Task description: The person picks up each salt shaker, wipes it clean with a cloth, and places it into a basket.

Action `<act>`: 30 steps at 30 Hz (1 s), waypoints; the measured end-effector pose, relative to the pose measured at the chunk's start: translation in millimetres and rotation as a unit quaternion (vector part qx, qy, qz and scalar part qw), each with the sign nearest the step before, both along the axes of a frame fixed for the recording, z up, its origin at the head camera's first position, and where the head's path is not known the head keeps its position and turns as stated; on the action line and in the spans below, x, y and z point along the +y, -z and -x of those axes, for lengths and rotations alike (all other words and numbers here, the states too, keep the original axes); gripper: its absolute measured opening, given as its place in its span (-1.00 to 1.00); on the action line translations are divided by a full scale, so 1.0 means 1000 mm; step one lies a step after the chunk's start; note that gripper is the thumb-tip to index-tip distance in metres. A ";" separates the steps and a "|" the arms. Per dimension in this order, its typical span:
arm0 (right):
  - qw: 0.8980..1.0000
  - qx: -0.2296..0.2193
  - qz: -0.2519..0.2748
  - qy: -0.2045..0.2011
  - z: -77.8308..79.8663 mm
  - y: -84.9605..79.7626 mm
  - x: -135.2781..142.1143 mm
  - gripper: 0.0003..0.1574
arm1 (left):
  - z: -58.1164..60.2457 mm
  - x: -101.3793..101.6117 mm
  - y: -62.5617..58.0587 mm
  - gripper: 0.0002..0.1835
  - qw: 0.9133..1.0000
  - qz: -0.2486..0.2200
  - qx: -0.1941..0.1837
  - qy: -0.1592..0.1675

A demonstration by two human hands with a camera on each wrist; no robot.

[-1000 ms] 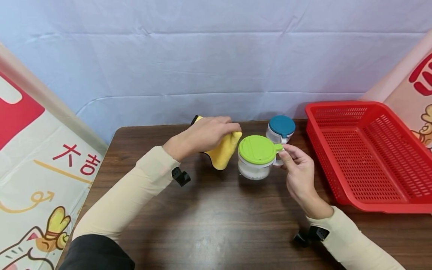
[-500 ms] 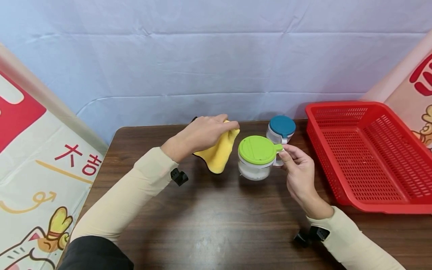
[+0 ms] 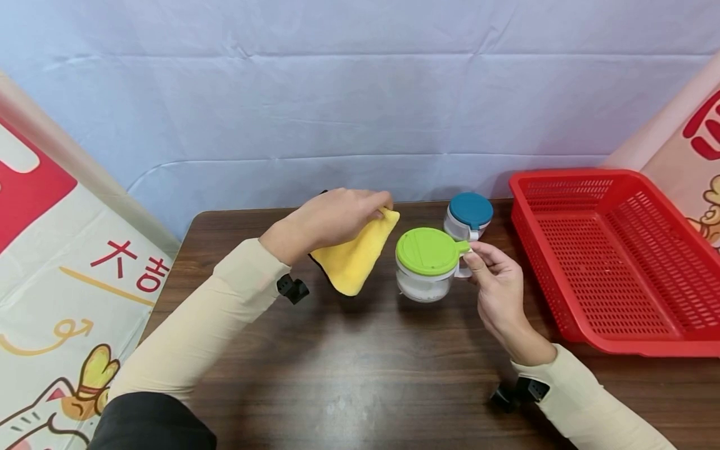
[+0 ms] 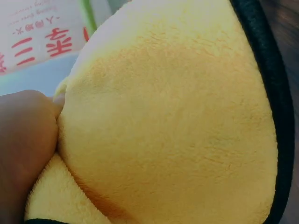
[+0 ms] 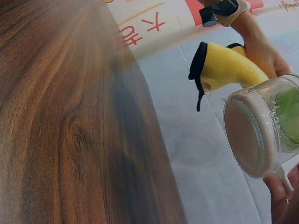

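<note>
My left hand (image 3: pixel 340 219) pinches a yellow cloth (image 3: pixel 357 256) with a dark border, which hangs down from the fingers. In the left wrist view the cloth (image 4: pixel 173 121) fills most of the picture. My right hand (image 3: pixel 500 290) grips the handle of a clear seasoning jar (image 3: pixel 424 286) with a light green lid (image 3: pixel 429 251). The jar is upright, to the right of the cloth and apart from it. From the right wrist, the underside of the jar (image 5: pixel 245 135) shows, raised above the table. A second jar with a blue lid (image 3: pixel 470 209) stands behind it.
A red plastic basket (image 3: pixel 574 331) with slotted walls stands at the right of the dark wooden table (image 3: pixel 349 387). A pale cloth backdrop (image 3: pixel 337 106) hangs behind the table's far edge. Printed banners (image 3: pixel 84 300) flank both sides.
My left hand has shifted slightly left with the cloth, and its lower part now hangs further left and more spread. The right hand and the green-lidded jar have hardly moved.
</note>
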State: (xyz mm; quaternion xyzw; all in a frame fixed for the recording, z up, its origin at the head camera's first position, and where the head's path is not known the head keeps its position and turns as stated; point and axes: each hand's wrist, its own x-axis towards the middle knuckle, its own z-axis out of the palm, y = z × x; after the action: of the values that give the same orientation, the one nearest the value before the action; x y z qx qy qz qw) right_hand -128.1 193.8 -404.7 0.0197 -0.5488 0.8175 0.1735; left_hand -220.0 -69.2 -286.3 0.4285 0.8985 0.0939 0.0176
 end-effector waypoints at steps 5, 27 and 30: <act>1.000 -0.001 -0.004 -0.002 0.000 0.001 -0.001 -0.68 | -0.008 0.005 -0.017 -0.84 0.999 -0.004 0.026 0.041; 0.999 0.013 -0.019 -0.026 -0.005 0.004 -0.006 -0.84 | -0.051 0.082 -0.051 -0.66 0.954 0.181 0.116 0.211; 0.999 0.016 -0.018 -0.030 -0.006 0.005 -0.006 -0.82 | -0.053 0.085 -0.047 -0.73 0.949 0.176 0.133 0.228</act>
State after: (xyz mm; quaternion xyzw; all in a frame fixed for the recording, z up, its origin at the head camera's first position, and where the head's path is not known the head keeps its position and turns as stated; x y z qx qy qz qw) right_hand -122.5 187.9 -409.4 0.0523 -0.5595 0.8120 0.1578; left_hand -167.2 15.7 -239.0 0.6203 0.7736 -0.1298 -0.0061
